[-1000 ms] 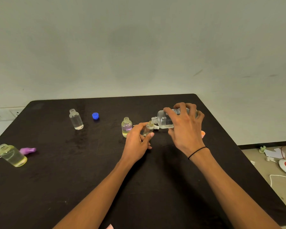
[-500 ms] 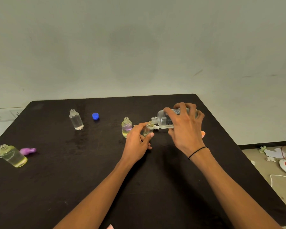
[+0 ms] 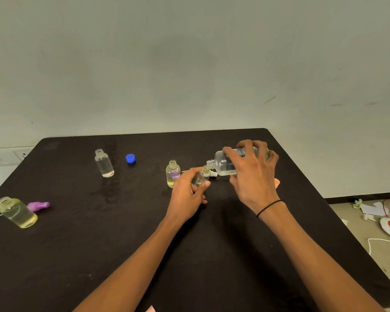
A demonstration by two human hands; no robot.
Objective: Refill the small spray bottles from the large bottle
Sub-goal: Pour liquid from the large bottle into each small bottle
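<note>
The right hand point(image 3: 252, 174) gripped the large bottle point(image 3: 225, 163), tipped nearly level, its long axis running leftward, mouth just above the small bottle point(image 3: 202, 177). The left hand point(image 3: 187, 192) pinched that bottle, slightly tilted, over the table point(image 3: 122, 244).

— Where's everything on the dark table point(image 3: 81, 255)?

— I see the large clear plastic bottle point(image 3: 225, 164) tipped far right, mouth over a tiny clear vial point(image 3: 202, 177). Left of them stands a small clear open-necked bottle point(image 3: 173, 173); farther left, a round blue cap point(image 3: 130, 158).
</note>
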